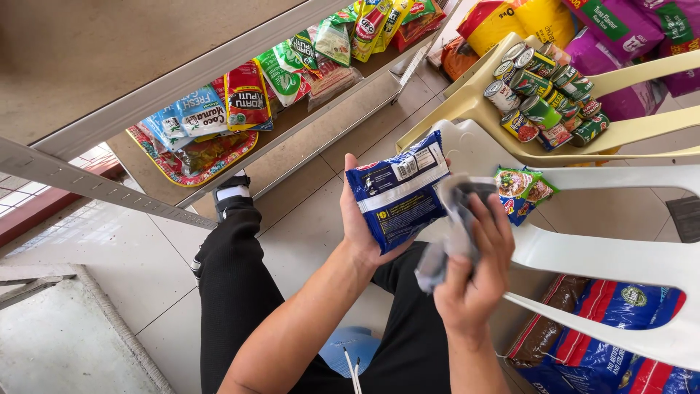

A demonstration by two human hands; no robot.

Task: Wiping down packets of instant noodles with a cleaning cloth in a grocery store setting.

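Observation:
My left hand [359, 230] holds a blue snack packet [399, 191] up by its lower edge, back side toward me. My right hand [475, 273] grips a crumpled grey cloth [453, 208] and presses it against the packet's right edge. Both hands hover over my lap, just left of a white plastic chair [605, 255]. Another green and red packet [522, 188] lies on that chair's seat, just right of the cloth.
A cream chair [474, 109] behind carries several tin cans [543, 91]. A low metal shelf [321, 124] at the left holds a row of packets [248, 95]. Large sacks [620, 29] stand at the back right, more bags [605, 335] under the white chair.

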